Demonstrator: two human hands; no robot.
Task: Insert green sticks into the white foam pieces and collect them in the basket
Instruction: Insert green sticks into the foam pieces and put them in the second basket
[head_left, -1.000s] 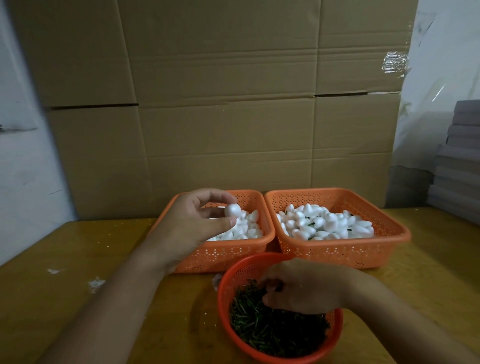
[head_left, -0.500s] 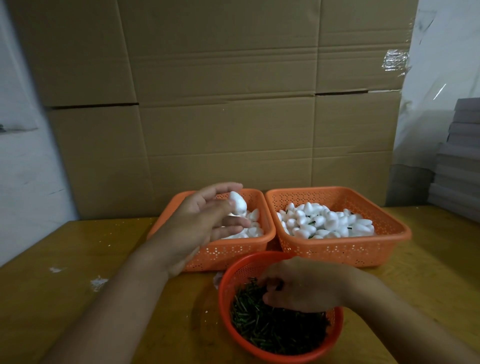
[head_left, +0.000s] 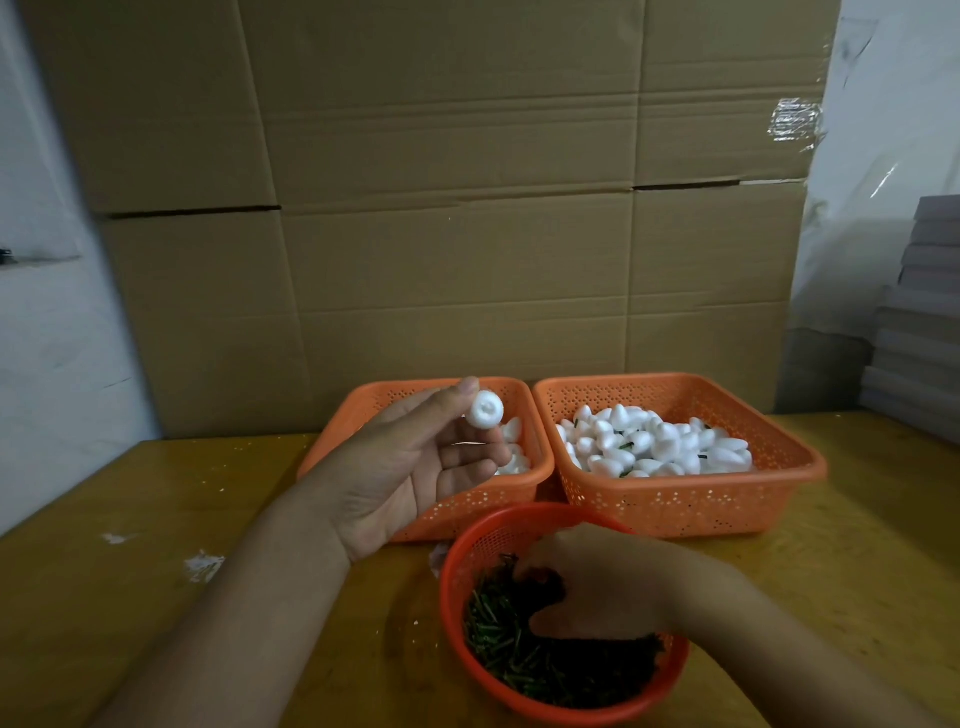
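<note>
Foam piece (head_left: 484, 410) sits pinched at the fingertips of the left hand (head_left: 415, 467), above the left orange basket (head_left: 524, 480). The right hand (head_left: 597, 582) digs in the round basket (head_left: 457, 561) of green sticks (head_left: 498, 639), fingers hidden. Both stand on a yellow wooden table (head_left: 156, 519) before a big cardboard wall (head_left: 467, 208).

Bare forearms, apparently no sleeves.

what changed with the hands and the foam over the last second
The left hand lifted a white foam piece up out of the left basket and turned palm-up, now pinching it at the fingertips with its flat end toward the camera. The right hand stayed down in the round basket among the green sticks. The right basket of foam pieces did not move.
</note>
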